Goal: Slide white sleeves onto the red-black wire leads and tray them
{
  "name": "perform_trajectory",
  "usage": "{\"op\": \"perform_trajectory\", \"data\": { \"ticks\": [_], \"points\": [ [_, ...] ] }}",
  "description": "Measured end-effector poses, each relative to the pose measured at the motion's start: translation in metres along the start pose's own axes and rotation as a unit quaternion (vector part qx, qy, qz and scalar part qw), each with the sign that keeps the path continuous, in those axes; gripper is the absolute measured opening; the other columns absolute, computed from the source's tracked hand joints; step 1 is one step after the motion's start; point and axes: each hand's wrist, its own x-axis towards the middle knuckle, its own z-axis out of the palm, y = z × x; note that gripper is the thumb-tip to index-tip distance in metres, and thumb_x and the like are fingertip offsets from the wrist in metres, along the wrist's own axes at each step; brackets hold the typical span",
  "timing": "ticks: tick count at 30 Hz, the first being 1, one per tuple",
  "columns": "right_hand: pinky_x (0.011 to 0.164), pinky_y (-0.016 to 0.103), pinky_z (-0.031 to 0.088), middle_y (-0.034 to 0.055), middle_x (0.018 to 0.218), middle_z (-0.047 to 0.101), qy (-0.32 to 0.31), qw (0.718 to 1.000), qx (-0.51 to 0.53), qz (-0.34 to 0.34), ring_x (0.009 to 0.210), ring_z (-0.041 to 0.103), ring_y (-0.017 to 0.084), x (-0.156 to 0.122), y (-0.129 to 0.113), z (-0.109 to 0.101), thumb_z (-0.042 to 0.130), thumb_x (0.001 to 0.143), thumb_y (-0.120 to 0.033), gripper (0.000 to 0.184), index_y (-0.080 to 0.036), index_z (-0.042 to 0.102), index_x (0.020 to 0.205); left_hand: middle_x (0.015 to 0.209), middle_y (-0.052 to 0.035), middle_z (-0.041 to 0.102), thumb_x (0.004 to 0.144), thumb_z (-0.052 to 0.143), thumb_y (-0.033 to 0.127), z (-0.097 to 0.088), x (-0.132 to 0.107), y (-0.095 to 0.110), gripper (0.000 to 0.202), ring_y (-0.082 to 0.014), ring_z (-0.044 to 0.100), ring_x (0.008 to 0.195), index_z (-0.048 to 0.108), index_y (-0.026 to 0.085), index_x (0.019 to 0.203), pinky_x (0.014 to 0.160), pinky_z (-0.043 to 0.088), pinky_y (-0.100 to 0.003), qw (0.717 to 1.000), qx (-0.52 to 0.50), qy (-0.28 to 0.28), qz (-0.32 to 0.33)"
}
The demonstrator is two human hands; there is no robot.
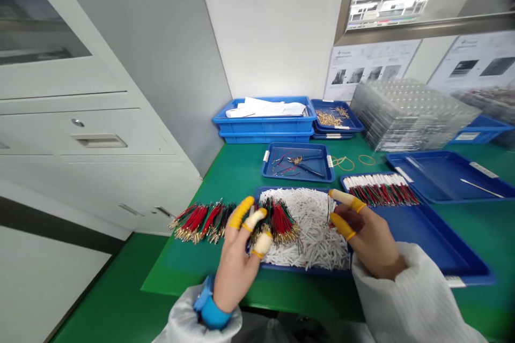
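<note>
My left hand (237,257), with yellow and cream finger cots and a blue wristband, is over the left end of a tray of white sleeves (309,225). Its fingers are apart beside a bundle of red, black and green wires (281,220) with gold tips, which lies on the sleeves; whether they touch the wires is unclear. At the tray's right side, my right hand (362,230) pinches a few thin dark and red wires (330,211) between cot-covered thumb and finger. More gold-tipped wires (201,220) lie on the green mat to the left.
Behind the sleeves, a small blue tray (270,167) holds pliers (308,166) and loose wires. On the right, white-sleeved wires (380,190) lie in a large blue tray (434,236). Rubber bands (366,159), clear stacked trays (414,112) and a tray of gold terminals (330,118) stand farther back.
</note>
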Motion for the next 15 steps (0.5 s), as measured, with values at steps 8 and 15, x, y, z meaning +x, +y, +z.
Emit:
{"op": "perform_trajectory", "data": {
  "ticks": [8, 15],
  "points": [
    [0.056, 0.026, 0.048, -0.0013, 0.069, 0.057, -0.022, 0.981, 0.191, 0.003, 0.062, 0.059, 0.014, -0.005, -0.013, 0.006, 0.067, 0.066, -0.022, 0.046, -0.020, 0.049, 0.109, 0.093, -0.0094, 0.060, 0.069, 0.055, 0.009, 0.012, 0.009, 0.059, 0.032, -0.0248, 0.053, 0.091, 0.056, 0.015, 0.100, 0.083, 0.039, -0.038, 0.977, -0.164, -0.069, -0.119],
    [0.056, 0.026, 0.048, -0.0027, 0.064, 0.060, -0.015, 0.956, 0.292, -0.023, 0.059, 0.057, 0.013, -0.007, -0.023, 0.013, 0.069, 0.063, -0.015, 0.048, -0.022, 0.050, 0.106, 0.069, -0.0013, 0.055, 0.073, 0.045, 0.008, 0.027, 0.028, 0.078, 0.012, -0.0140, 0.050, 0.064, 0.055, 0.015, 0.073, 0.059, 0.042, -0.023, 0.948, -0.258, -0.142, -0.122]
  ]
}}
